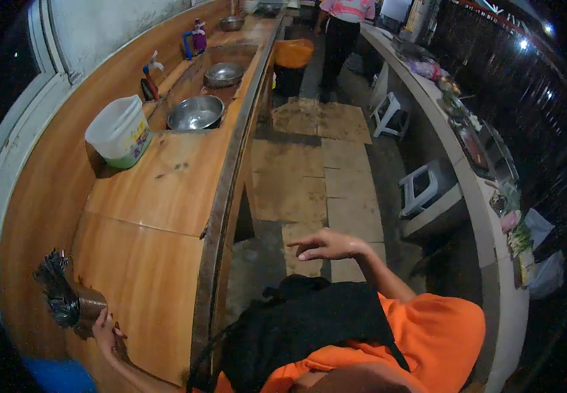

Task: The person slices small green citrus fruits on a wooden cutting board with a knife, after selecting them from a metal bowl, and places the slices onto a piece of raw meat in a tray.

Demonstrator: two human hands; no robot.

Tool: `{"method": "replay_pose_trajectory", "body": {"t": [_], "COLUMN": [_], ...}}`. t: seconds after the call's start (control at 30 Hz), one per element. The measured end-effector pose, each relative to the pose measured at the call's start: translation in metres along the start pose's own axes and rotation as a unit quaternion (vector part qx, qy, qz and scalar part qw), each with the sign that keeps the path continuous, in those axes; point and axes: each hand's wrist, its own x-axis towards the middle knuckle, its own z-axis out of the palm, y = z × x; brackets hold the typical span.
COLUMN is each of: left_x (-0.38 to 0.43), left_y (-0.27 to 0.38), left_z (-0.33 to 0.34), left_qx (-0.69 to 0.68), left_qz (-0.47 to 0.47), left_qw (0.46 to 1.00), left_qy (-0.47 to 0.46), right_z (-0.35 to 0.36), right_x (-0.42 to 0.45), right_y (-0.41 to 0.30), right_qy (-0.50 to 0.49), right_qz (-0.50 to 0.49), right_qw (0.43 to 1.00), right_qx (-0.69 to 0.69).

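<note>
My left hand (108,333) is at the lower left, its fingertips against a brown cup-like container (89,307) by the wooden wall panel. Crumpled black plastic (57,287) sticks out of the container's top. Whether my fingers grip the container or only touch it is unclear. My right hand (325,245) hangs in the air over the floor, holding nothing, with the index finger and thumb extended. Under my left forearm lies the wood-patterned counter (141,275). I wear a black apron (308,319) over an orange shirt.
A white plastic tub (119,132) stands beside a sink holding metal basins (196,113). Flattened cardboard (288,196) covers the aisle floor. White stools (418,189) stand under the right counter (477,221), which carries vegetables and plastic bags. Another person (345,39) stands farther up the aisle.
</note>
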Motion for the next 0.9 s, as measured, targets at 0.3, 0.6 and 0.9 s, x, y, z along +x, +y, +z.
{"method": "replay_pose_trajectory", "body": {"t": [0.3,0.6,0.9], "left_x": [-0.024,-0.02,-0.006], "left_y": [0.017,0.021,0.008], "left_z": [0.006,0.012,0.018], "left_qx": [-0.017,-0.051,0.03], "left_qz": [0.014,0.044,0.168], "left_qw": [1.0,0.996,0.979], "left_qy": [0.022,0.061,0.109], "right_z": [0.001,0.0,0.022], "right_x": [-0.003,-0.011,-0.013], "right_y": [-0.006,-0.009,-0.012], "right_qy": [-0.018,-0.018,0.01], "right_qz": [0.016,0.006,0.045], "right_qw": [1.0,1.0,0.987], "right_qx": [-0.005,-0.017,0.155]}}
